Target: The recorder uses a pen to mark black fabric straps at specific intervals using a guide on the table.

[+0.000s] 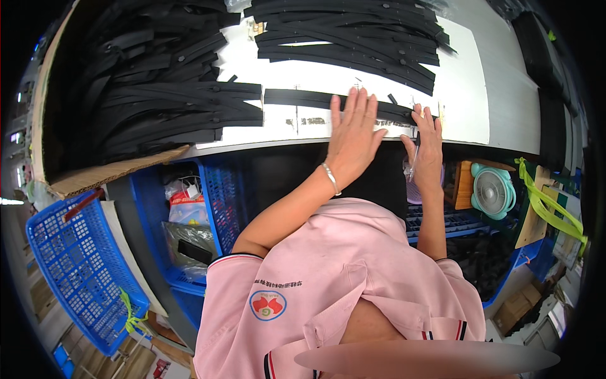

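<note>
One black fabric strip [297,98] lies straight along the near part of a white board [466,95]. My left hand [352,142] rests flat on the strip near its middle, fingers stretched out. At the strip's right end, the fingertips of my right hand [430,151] touch it. A slim pen-like tool [414,156] is tucked between that hand's thumb and palm; its exact kind is hard to make out. Dark marks [315,121] run along the board just below the strip. A small black scrap [392,99] lies above the strip, near its right end.
A pile of black strips [347,38] covers the board's far part. More strips [170,114] fill a cardboard box [120,170] at left. Blue baskets [82,271] stand at left and below the table. At right are a turquoise fan [494,191] and a yellow-green ribbon [549,205].
</note>
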{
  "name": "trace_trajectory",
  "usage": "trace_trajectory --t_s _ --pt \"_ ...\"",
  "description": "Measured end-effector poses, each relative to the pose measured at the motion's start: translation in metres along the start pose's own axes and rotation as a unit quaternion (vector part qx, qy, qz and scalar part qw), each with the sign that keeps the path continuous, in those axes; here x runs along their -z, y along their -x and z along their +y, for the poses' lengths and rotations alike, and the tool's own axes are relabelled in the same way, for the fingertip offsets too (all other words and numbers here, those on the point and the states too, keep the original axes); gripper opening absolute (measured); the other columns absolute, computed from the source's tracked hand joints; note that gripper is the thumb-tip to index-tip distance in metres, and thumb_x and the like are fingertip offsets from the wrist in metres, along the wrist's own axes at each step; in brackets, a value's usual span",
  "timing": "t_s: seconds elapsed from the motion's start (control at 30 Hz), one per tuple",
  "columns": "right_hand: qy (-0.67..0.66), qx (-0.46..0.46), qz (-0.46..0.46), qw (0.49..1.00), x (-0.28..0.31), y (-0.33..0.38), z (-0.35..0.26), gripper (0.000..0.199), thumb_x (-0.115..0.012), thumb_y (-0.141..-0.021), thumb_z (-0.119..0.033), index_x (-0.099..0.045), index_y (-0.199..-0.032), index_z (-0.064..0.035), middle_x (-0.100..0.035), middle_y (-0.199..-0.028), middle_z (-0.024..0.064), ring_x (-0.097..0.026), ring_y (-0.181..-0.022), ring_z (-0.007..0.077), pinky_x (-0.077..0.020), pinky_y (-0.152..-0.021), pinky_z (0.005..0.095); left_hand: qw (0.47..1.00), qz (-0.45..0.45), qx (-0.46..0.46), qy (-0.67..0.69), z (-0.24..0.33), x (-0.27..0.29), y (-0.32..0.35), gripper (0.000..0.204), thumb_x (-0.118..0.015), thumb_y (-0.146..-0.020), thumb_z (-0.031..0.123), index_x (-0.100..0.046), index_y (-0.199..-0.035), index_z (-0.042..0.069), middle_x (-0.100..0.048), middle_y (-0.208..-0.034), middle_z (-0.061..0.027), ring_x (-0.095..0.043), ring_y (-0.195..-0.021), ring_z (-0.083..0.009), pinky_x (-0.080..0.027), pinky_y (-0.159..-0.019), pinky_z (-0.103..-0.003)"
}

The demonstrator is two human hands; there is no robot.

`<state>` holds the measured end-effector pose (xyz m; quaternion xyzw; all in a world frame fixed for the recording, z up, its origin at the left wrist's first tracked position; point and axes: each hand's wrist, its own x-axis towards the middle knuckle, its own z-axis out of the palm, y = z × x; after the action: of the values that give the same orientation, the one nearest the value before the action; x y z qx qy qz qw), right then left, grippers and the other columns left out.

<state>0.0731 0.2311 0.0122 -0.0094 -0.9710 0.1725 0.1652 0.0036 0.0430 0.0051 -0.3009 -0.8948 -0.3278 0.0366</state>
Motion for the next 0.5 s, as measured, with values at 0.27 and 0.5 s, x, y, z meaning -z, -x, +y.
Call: trace_trajectory --t_s 0.27,0.5 --pt "-0.022 0.021 -0.054 0.998 0.009 -0.013 0.019 0.058 -0.074 -0.090 -0.016 -0.052 -0.143 -0.0073 -0.055 -0.150 0.0104 -0.045 -0.144 0.0321 -0.0318 -0.124 0.0476 0.989 -0.003 0.079 -0.127 -0.046 0.045 0.048 0.076 -0.065 -0.098 0.039 -0.037 -0.156 -0.001 -0.034 -0.163 -0.0231 -0.024 -0.155 -0.0392 -0.004 -0.120 -0.069" --pt "-0.020 0.025 -0.019 0.999 0.012 -0.012 0.022 0.064 -0.078 -0.086 -0.015 -0.051 -0.144 -0.0087 -0.054 -0.150 0.0123 -0.043 -0.146 0.0320 -0.0270 -0.125 0.0478 0.975 0.017 0.150 -0.166 -0.068 0.055 0.067 0.089 -0.064 -0.096 0.052 -0.028 -0.161 0.004 -0.026 -0.168 -0.0178 -0.019 -0.158 -0.0317 0.005 -0.118 -0.070"
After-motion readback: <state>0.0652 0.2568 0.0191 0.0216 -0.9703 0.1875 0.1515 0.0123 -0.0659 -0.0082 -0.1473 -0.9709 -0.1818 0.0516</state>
